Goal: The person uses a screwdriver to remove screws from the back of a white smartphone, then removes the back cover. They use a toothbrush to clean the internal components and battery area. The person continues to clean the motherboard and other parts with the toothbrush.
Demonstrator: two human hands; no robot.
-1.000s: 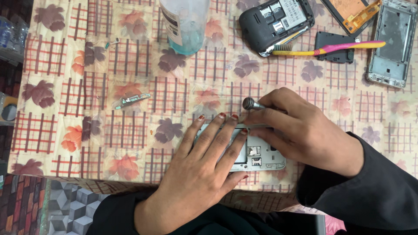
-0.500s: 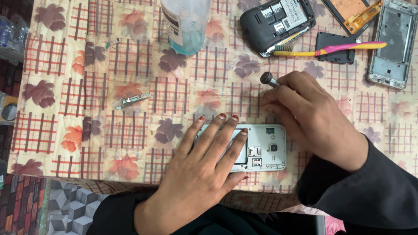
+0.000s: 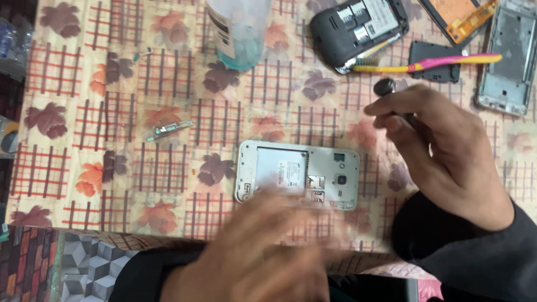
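Of the two hands, the right hand (image 3: 442, 151) is curled closed, raised; the left hand (image 3: 263, 251) (motion-blurred) lies low, fingers spread.

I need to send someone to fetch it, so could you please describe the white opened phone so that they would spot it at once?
On the flower-patterned tablecloth, look at the near edge, between the blurred left hand and the right hand holding a dark screwdriver. The white phone lies there flat, back cover off. Unlike the dark phone and grey frame farther back, it is white.
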